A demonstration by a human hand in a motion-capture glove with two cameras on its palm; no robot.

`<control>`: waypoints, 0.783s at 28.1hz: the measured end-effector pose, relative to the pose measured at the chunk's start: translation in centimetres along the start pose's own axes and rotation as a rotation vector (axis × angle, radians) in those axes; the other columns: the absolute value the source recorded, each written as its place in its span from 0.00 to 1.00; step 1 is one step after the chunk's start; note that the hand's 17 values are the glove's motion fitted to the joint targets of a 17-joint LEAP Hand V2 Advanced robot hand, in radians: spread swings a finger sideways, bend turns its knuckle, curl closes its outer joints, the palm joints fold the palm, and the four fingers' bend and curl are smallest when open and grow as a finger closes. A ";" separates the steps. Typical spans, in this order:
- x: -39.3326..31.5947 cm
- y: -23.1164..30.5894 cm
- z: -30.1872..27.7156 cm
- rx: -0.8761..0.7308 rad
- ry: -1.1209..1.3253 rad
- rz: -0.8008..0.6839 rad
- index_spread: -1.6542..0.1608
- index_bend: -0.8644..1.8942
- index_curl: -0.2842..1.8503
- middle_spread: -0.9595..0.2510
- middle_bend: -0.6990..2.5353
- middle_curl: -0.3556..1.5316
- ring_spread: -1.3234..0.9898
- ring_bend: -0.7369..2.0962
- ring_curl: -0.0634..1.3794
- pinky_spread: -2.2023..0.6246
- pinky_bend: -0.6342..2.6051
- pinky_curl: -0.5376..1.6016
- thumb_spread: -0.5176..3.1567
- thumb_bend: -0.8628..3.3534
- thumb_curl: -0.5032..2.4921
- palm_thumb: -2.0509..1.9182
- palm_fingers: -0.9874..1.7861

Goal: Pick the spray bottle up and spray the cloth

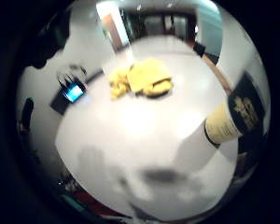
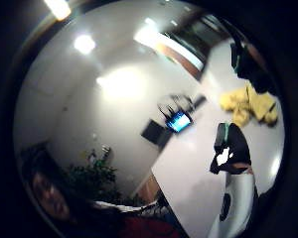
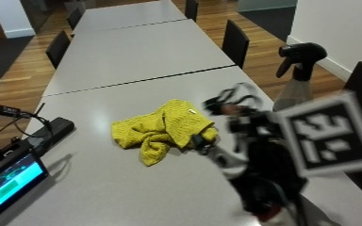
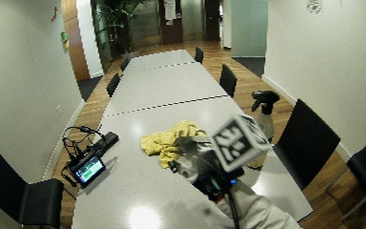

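Four views, one after another:
Outside view: the gloved right hand point(image 3: 241, 136) hovers above the grey surface point(image 3: 137, 56), between the crumpled yellow cloth point(image 3: 162, 129) and the spray bottle point(image 3: 297, 77); the bottle stands upright near the surface's right edge, its black trigger head clear of the hand. Blur hides the fingers, so I cannot tell whether they are spread or curled; nothing appears to be held.
Wide outside view: the cloth point(image 4: 164, 141) lies mid-surface and the bottle point(image 4: 263, 114) is apart from it, beside a black chair point(image 4: 307, 143); a small lit screen point(image 4: 87, 169) sits at the left edge.
Little finger side palm view: the surface fills the picture, with the cloth point(image 1: 142, 79) well apart and a labelled bottle body point(image 1: 235, 116) close by at the rim.
Thumb side palm view: the black spray head point(image 2: 231, 148) and pale body are close to the palm.
Step in hand: reaching for the bottle, by my judgement; the pick-up is not done.
Next move: close the fingers round the bottle's neck, lift, then aim the nozzle at the cloth.
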State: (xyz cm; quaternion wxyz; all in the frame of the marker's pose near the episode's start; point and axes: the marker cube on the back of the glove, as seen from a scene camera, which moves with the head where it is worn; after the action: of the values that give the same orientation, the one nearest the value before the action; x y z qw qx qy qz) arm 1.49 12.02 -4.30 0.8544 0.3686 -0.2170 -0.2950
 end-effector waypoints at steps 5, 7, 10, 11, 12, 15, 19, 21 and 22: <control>5.3 4.1 -4.5 0.394 -0.123 0.277 0.78 0.46 0.33 0.73 0.42 0.40 0.52 0.44 0.29 0.76 0.24 0.37 0.36 0.26 0.31 0.75 0.54; 8.6 5.0 -4.4 0.449 -0.263 0.460 0.76 0.43 0.32 0.74 0.40 0.38 0.53 0.40 0.27 0.78 0.25 0.37 0.36 0.25 0.30 0.74 0.43; 12.7 4.8 -2.3 0.312 -0.447 0.606 0.73 0.37 0.31 0.76 0.36 0.37 0.55 0.40 0.28 0.80 0.28 0.38 0.36 0.24 0.31 0.74 0.35; 13.8 4.8 -1.4 0.257 -0.492 0.628 0.72 0.35 0.30 0.77 0.36 0.37 0.55 0.40 0.28 0.80 0.29 0.38 0.36 0.24 0.31 0.74 0.35; 14.6 4.8 -0.7 0.218 -0.528 0.640 0.72 0.34 0.29 0.77 0.35 0.36 0.56 0.41 0.27 0.81 0.29 0.38 0.36 0.24 0.31 0.74 0.36; 15.7 5.3 0.2 0.209 -0.571 0.655 0.71 0.33 0.25 0.77 0.35 0.36 0.56 0.45 0.26 0.82 0.32 0.38 0.36 0.24 0.32 0.76 0.50; 16.1 6.0 0.0 0.274 -0.564 0.666 0.72 0.36 0.25 0.75 0.35 0.37 0.55 0.46 0.26 0.83 0.32 0.38 0.36 0.24 0.33 0.77 0.56; 16.0 5.8 -0.2 0.297 -0.594 0.661 0.72 0.36 0.26 0.75 0.34 0.37 0.55 0.47 0.28 0.82 0.33 0.39 0.36 0.24 0.33 0.78 0.57; 16.0 5.7 -0.3 0.306 -0.598 0.655 0.73 0.36 0.26 0.75 0.34 0.37 0.55 0.47 0.29 0.82 0.33 0.39 0.36 0.24 0.33 0.78 0.58</control>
State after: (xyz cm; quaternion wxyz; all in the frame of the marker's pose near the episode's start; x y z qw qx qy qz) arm 15.34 4.66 2.31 0.7384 0.3010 -0.5997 -0.0676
